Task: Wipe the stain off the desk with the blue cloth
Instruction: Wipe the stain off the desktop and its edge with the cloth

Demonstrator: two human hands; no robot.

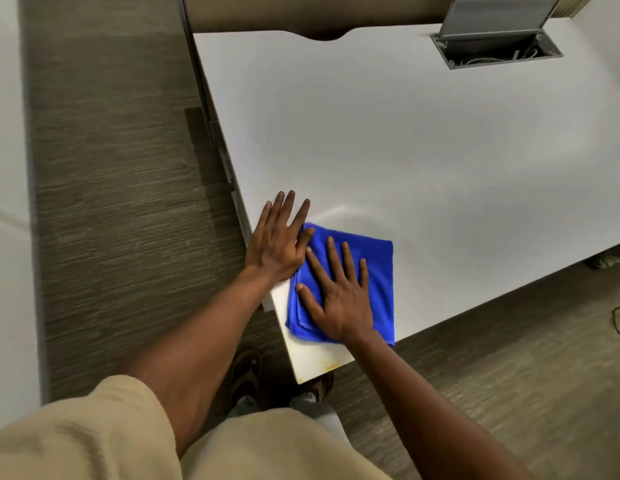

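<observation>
This looks like an office. A broad white counter (388,140) with a curved notch cut in its far edge carries a recessed cable box (495,50) set flush into its top, its grey metal lid (499,15) flipped up and loose cords lying inside. The floor is low-pile commercial carpet (121,168) in streaked grey-brown tones. A beige partition panel (301,12) stands behind the counter, as in a cubicle, and another pale work surface (7,168) runs along the left edge across the aisle.
</observation>
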